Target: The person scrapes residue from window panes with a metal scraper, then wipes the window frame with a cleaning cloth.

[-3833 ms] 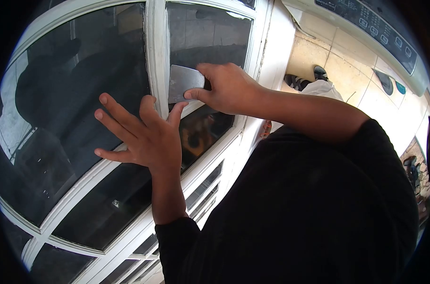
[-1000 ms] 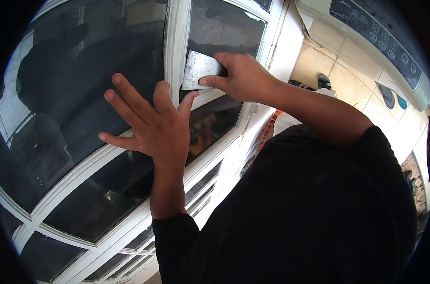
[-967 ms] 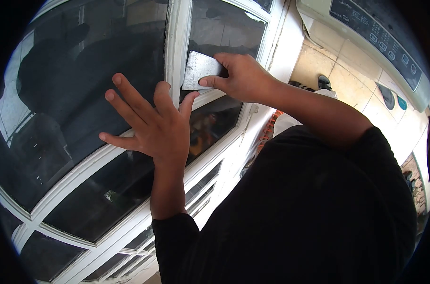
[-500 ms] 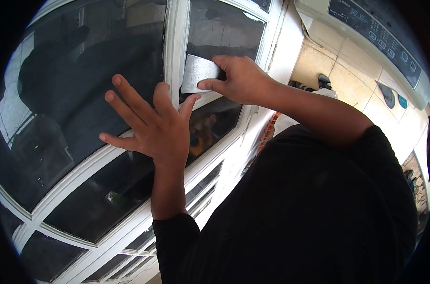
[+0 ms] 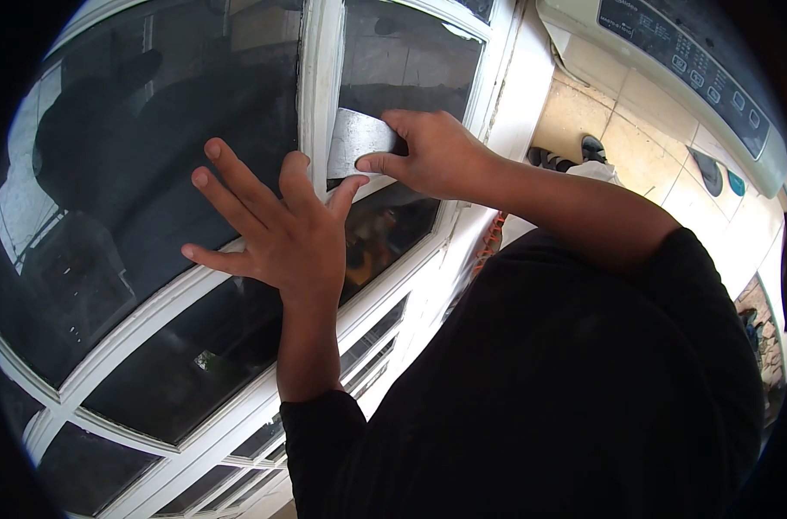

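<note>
My right hand (image 5: 441, 156) pinches a curved, speckled grey-white piece of sandpaper (image 5: 359, 143) between thumb and fingers. The paper's far edge lies at the white upright bar of a window frame (image 5: 321, 82), in the lower corner of a small pane. To the left, my left hand (image 5: 294, 221) is spread open over the frame and the dark glass (image 5: 212, 104), back of the hand facing me. Its thumb tip points at the sandpaper's lower edge, and its index finger is bent at the upright bar.
More white bars (image 5: 142, 346) divide dark panes below and left. A washing machine with a control panel (image 5: 687, 69) stands at the upper right. On the tiled floor (image 5: 648, 164) are my sandalled foot (image 5: 593, 149) and a loose slipper (image 5: 706, 171). An orange cord (image 5: 490, 242) hangs beside the frame.
My right hand has slid the sandpaper slightly down and left along the upright bar, toward the pane's lower corner. My left hand stays in place.
</note>
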Motion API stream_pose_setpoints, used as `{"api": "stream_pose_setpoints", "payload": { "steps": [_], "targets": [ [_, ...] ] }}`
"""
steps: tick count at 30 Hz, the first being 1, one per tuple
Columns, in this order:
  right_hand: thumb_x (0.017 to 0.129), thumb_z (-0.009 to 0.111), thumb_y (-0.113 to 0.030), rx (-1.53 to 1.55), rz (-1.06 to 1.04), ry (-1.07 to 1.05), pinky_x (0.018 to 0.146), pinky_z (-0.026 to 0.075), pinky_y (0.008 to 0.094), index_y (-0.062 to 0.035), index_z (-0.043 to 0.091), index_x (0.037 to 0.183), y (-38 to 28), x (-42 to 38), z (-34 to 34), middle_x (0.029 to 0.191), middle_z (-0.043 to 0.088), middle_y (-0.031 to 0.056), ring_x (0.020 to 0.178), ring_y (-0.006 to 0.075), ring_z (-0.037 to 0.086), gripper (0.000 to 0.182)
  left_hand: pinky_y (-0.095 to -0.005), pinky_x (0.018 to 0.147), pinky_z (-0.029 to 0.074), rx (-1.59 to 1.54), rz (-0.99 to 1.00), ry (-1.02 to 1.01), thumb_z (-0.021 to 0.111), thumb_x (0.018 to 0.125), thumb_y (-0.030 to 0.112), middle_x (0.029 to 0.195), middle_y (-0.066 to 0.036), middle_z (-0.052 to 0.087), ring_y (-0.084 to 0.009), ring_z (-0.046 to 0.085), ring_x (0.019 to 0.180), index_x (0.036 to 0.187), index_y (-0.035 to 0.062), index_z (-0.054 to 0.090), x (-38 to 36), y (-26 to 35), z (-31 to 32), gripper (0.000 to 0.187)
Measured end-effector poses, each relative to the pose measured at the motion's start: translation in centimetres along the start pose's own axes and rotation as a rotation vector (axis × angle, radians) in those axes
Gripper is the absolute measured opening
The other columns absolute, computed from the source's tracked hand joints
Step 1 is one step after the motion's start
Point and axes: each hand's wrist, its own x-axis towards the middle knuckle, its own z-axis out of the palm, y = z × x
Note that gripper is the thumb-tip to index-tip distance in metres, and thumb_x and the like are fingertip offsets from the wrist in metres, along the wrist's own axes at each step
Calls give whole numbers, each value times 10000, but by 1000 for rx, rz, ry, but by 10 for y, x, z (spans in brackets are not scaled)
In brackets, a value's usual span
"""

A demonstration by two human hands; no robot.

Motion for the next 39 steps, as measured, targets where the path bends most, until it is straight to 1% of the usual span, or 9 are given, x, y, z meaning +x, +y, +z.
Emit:
{"api": "stream_pose_setpoints", "payload": {
  "steps": [6,14,21,26,28,31,33,35,39],
  "targets": [
    [858,732,-356,-13,-13,35,670,502,352,-10,634,1032,17,-6,-19,819,680,136,710,212,650,400,-734,1039,-70,-26,-30,13,551,650,845,1442,-192,461,-381,297,1417,921,256,543,2,1,0,649],
    [863,741,-262,51,-87,57,645,485,299,-12,606,1017,18,-29,-32,775,654,112,664,160,598,323,-695,1048,-103,-151,117,23,444,764,810,1394,84,529,-289,334,1398,721,329,660,1,3,-2,529],
    [906,693,-212,-45,-263,63,619,471,295,-13,553,1022,23,-40,-36,730,625,106,653,139,588,269,-671,1073,-90,-303,204,-100,594,895,455,1304,84,604,-298,396,1360,719,268,638,10,-6,-26,260],
    [945,630,-155,219,9,-10,661,467,287,-14,550,1051,31,-38,-38,797,610,107,715,137,583,193,-520,1084,185,-518,98,284,618,864,165,1217,-33,656,-332,495,1263,959,178,614,11,-19,-20,96],
    [960,601,-132,424,101,-89,678,465,282,-14,547,1073,32,-39,-37,831,610,101,737,137,577,172,-507,1074,195,-553,69,352,622,851,174,1189,-27,664,-335,496,1250,978,228,606,11,-23,-17,139],
    [970,565,-157,-214,-247,53,769,480,340,-33,534,1133,35,-44,-45,886,659,134,831,222,628,207,-495,1059,216,-583,61,413,632,843,202,1153,-8,672,-338,496,1235,998,293,596,11,-26,-16,184],
    [966,560,-114,306,-28,-134,796,481,343,-27,533,1140,23,-47,-66,875,662,116,844,196,632,196,-496,1056,226,-579,68,418,637,847,221,1144,4,670,-338,494,1233,1000,308,594,10,-27,-22,181],
    [961,561,-85,267,-144,-208,801,478,327,-19,524,1164,13,-56,-76,885,665,101,851,176,632,216,-500,950,325,-532,207,354,656,860,184,1115,-54,685,-371,532,1188,939,168,600,10,-30,-30,98],
    [976,542,-89,460,114,-358,687,484,283,-37,509,1220,-16,-65,-88,898,652,61,794,126,599,251,-505,931,329,-556,217,354,587,934,279,1074,-34,691,-361,546,1149,859,171,615,4,-37,-33,134]
  ]
}}
